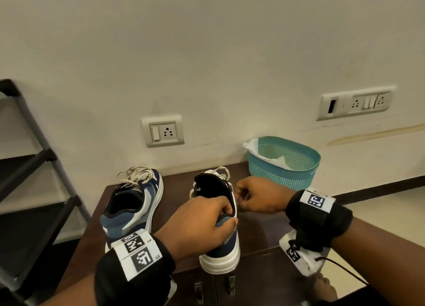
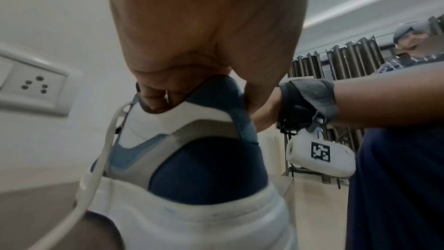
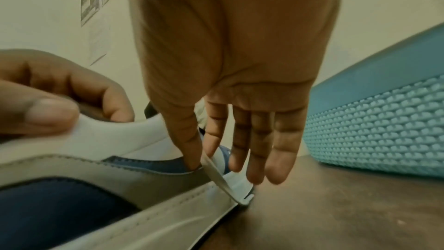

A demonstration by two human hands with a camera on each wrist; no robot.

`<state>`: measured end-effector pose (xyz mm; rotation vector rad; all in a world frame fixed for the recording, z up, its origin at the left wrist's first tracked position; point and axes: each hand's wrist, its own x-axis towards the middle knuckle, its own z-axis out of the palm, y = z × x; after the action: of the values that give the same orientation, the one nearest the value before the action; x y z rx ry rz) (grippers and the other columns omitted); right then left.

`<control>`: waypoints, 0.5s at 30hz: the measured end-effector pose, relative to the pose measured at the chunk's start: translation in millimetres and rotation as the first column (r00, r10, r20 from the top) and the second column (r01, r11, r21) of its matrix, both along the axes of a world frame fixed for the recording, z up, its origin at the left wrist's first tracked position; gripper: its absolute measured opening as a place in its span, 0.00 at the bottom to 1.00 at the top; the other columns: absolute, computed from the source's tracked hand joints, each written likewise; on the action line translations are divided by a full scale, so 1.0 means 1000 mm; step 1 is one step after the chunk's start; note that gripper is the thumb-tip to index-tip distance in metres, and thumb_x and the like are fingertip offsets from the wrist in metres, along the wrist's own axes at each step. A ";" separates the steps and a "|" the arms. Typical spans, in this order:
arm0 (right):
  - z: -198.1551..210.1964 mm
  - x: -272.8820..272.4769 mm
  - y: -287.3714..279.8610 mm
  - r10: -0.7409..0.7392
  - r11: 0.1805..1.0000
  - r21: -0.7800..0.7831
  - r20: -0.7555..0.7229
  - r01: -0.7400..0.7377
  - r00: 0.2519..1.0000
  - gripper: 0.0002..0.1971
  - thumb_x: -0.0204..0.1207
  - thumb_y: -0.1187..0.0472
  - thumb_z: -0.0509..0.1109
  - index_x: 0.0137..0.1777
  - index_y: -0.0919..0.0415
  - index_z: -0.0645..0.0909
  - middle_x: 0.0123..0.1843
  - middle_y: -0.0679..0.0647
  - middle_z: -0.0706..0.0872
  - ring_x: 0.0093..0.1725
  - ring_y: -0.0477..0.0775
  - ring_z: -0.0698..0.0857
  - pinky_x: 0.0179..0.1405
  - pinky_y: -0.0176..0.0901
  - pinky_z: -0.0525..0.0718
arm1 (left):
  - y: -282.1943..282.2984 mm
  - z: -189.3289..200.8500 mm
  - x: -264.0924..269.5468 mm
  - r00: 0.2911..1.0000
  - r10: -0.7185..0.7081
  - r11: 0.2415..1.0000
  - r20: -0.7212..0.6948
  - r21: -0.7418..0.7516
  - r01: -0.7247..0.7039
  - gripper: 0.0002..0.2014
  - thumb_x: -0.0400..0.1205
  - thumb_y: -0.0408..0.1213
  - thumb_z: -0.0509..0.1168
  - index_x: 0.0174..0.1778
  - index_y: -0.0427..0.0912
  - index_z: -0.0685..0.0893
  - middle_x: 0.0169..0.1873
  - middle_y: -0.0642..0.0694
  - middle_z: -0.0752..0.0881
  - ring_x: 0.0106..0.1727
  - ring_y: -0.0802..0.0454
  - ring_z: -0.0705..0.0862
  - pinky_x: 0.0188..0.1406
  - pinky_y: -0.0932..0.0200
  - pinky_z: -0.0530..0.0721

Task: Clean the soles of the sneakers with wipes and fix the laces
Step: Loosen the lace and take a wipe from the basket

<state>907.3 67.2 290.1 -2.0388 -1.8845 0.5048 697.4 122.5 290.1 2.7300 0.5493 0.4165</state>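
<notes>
Two blue, grey and white sneakers are on the dark cabinet top [image 1: 257,232]. The left sneaker [image 1: 135,204] stands alone with loose pale laces. My left hand [image 1: 230,214] grips the heel collar of the right sneaker [image 1: 224,243], fingers inside and thumb outside. The same grip shows in the left wrist view, where the left hand [image 2: 204,98] holds the sneaker [image 2: 192,159] and a lace [image 2: 96,174] hangs beside it. The heel is raised and the toe end rests on the top. My right hand [image 3: 204,161] pinches a flat lace [image 3: 221,180] between thumb and forefinger at the sneaker's right side [image 1: 239,196].
A teal mesh basket [image 1: 299,179] with white tissue inside stands at the back right against the wall. A dark shoe rack [image 1: 34,167] is on the left. Wall sockets [image 1: 163,132] sit behind the sneakers. Another person [image 2: 408,54] is at the far right in the left wrist view.
</notes>
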 end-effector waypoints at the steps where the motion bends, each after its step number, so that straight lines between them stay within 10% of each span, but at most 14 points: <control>1: -0.001 -0.001 0.001 -0.012 1.000 0.012 0.009 0.012 1.000 0.05 0.76 0.56 0.74 0.43 0.57 0.84 0.42 0.50 0.90 0.43 0.52 0.87 0.49 0.48 0.86 | 0.001 0.000 0.000 1.000 -0.015 0.999 -0.012 -0.033 0.015 0.09 0.83 0.56 0.62 0.49 0.56 0.80 0.38 0.54 0.86 0.39 0.58 0.83 0.40 0.54 0.83; 9: 0.024 -0.001 0.008 -0.124 0.984 0.049 -0.518 0.174 0.846 0.07 0.85 0.65 0.63 0.46 0.67 0.78 0.28 0.60 0.85 0.31 0.59 0.85 0.33 0.45 0.81 | 0.029 0.013 -0.032 0.999 0.031 0.884 0.030 -0.466 -0.013 0.05 0.81 0.39 0.68 0.50 0.50 0.88 0.33 0.55 0.87 0.37 0.61 0.83 0.46 0.55 0.82; 12: 0.042 0.001 0.003 -0.174 0.957 0.059 -0.669 0.285 0.722 0.01 0.83 0.66 0.68 0.52 0.64 0.80 0.26 0.58 0.78 0.23 0.56 0.84 0.20 0.37 0.78 | 0.031 0.013 -0.041 0.998 0.062 0.879 0.025 -0.475 -0.043 0.07 0.75 0.43 0.67 0.46 0.51 0.87 0.32 0.50 0.87 0.34 0.56 0.82 0.42 0.54 0.82; 15: 0.058 0.003 0.008 -0.133 0.935 0.096 -0.797 0.342 0.588 0.04 0.84 0.65 0.68 0.56 0.63 0.82 0.34 0.59 0.85 0.31 0.57 0.87 0.30 0.44 0.86 | 0.023 0.011 -0.043 1.000 0.000 0.918 -0.002 -0.395 -0.001 0.11 0.71 0.50 0.63 0.46 0.55 0.85 0.39 0.52 0.90 0.39 0.54 0.87 0.47 0.50 0.87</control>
<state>910.4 74.8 348.0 -1.4835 -1.0442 0.8674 653.9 145.7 301.5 2.3407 0.5655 0.2667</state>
